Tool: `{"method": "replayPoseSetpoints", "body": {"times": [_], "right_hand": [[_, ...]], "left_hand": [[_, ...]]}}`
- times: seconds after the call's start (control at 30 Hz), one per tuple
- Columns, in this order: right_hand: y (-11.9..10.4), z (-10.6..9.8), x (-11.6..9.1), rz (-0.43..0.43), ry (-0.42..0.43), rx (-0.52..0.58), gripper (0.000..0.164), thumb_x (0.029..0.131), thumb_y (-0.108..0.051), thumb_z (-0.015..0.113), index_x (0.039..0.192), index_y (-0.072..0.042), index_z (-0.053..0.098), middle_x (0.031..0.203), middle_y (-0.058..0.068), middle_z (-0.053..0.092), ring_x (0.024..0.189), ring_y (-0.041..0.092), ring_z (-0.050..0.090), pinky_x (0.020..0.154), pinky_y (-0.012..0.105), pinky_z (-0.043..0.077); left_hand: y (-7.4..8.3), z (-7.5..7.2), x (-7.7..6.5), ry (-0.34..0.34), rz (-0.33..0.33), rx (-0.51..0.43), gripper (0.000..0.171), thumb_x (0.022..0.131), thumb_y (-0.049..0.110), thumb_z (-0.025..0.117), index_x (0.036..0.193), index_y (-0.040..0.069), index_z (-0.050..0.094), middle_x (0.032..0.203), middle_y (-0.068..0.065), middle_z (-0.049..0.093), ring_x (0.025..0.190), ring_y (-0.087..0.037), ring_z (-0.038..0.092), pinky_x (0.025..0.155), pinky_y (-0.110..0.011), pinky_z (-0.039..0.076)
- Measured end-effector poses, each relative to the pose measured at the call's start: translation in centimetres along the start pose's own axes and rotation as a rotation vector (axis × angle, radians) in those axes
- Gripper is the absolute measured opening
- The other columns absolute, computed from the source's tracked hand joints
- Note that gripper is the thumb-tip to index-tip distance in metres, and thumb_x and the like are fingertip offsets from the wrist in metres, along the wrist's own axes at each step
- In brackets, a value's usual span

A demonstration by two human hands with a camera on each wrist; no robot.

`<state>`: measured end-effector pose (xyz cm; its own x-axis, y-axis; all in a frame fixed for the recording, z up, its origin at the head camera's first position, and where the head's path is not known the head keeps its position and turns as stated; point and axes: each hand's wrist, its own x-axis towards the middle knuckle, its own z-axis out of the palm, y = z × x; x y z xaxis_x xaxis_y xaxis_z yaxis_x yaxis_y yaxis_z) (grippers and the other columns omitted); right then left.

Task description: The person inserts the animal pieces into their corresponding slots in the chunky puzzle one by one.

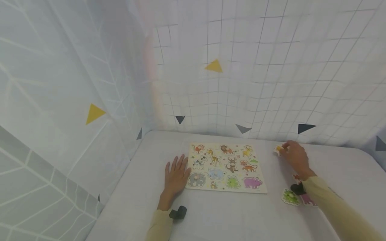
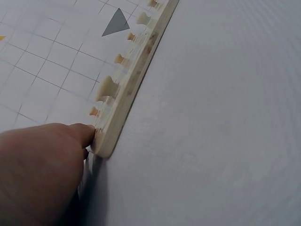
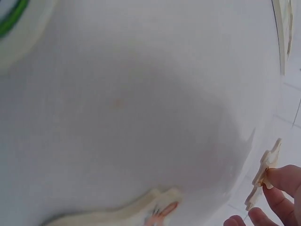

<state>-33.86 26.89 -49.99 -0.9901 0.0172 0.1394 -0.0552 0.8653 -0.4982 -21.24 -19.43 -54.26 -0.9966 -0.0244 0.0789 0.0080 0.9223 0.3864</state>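
A wooden animal puzzle board (image 1: pixel 221 167) lies on the white surface, its printed animals facing up. My left hand (image 1: pixel 176 177) rests beside its left edge with fingers spread, the thumb right at the board's near corner. In the left wrist view, small wooden knobs (image 2: pixel 108 88) stick up along the board (image 2: pixel 134 84). To the right of the board, my right hand (image 1: pixel 294 156) pinches a yellow-and-white puzzle piece (image 1: pixel 277 150) between thumb and fingertips. The right wrist view shows that piece (image 3: pixel 263 172) edge-on, held up off the surface.
Nearer me, below the right forearm, lie a green frog piece (image 1: pixel 290 196), a purple piece (image 1: pixel 308 199) and an orange piece (image 1: pixel 297 178), partly covered by the arm. Behind the white surface (image 1: pixel 223 214) hangs a white gridded cloth (image 1: pixel 211 97).
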Motion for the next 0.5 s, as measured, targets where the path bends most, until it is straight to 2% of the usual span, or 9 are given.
{"method": "replayPoseSetpoints", "body": {"times": [0.07, 0.27, 0.5], "right_hand": [[-0.3, 0.2, 0.0, 0.014, -0.011, 0.017, 0.033, 0.098, -0.016, 0.058, 0.119, 0.009, 0.058, 0.119, 0.035, 0.063, 0.086, 0.037, 0.062, 0.062, 0.034, 0.046], [-1.0, 0.7, 0.2, 0.005, -0.003, 0.049, 0.031, 0.097, -0.015, 0.061, 0.116, 0.01, 0.061, 0.117, 0.035, 0.065, 0.099, 0.045, 0.065, 0.07, 0.044, 0.055], [-2.0, 1.3, 0.1, -0.051, 0.034, 0.082, 0.025, 0.094, -0.013, 0.068, 0.109, 0.007, 0.067, 0.109, 0.031, 0.068, 0.095, 0.04, 0.063, 0.064, 0.029, 0.048]], "left_hand": [[0.0, 0.0, 0.0, 0.004, 0.002, -0.003, 0.059, 0.109, 0.044, 0.035, 0.162, 0.019, 0.031, 0.173, -0.003, 0.025, 0.163, -0.031, 0.016, 0.132, -0.061, 0.007], [-0.1, 0.1, -0.1, 0.01, 0.009, -0.004, 0.059, 0.109, 0.044, 0.036, 0.162, 0.018, 0.032, 0.173, -0.003, 0.025, 0.163, -0.032, 0.016, 0.132, -0.062, 0.008], [-0.1, -0.1, -0.1, 0.014, 0.014, -0.007, 0.059, 0.109, 0.044, 0.035, 0.162, 0.018, 0.032, 0.173, -0.003, 0.025, 0.163, -0.032, 0.016, 0.132, -0.061, 0.008]]}}
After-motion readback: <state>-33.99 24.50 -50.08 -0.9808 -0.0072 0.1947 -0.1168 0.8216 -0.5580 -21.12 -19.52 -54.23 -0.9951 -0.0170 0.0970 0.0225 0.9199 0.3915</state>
